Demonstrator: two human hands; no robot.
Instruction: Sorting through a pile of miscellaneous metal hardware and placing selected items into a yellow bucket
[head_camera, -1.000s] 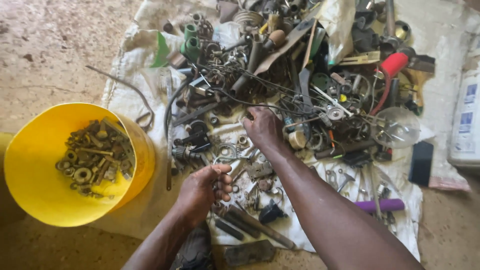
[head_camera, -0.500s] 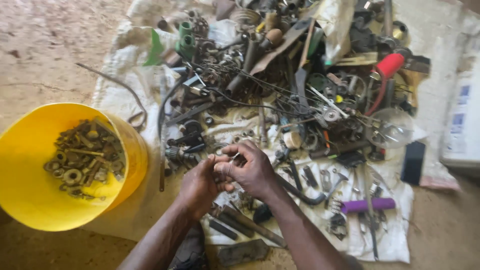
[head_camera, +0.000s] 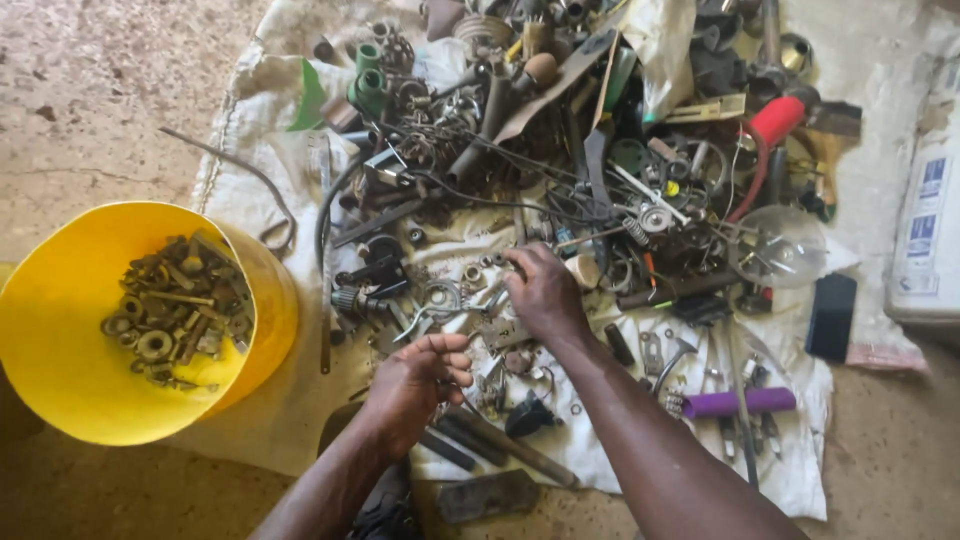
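Right hand (head_camera: 542, 292) lies palm-down on the scrap pile (head_camera: 560, 150), fingertips pinched on a small metal part (head_camera: 503, 260) at the pile's near edge. Left hand (head_camera: 418, 380) hovers over the cloth (head_camera: 290, 400), fingers curled loosely inward; whether it holds anything, cannot tell. Yellow bucket (head_camera: 60, 380) with bolts (head_camera: 175, 310) stands left, just beside the cloth.

I see two bare arms coming up from the bottom edge, beside the yellow bucket (head_camera: 60, 330). No sleeves, gloves, watch or rings show on either. My left hand (head_camera: 415, 385), the one nearer that bucket, and my right hand (head_camera: 545, 295) both look lean, with short nails and sinewy forearms.
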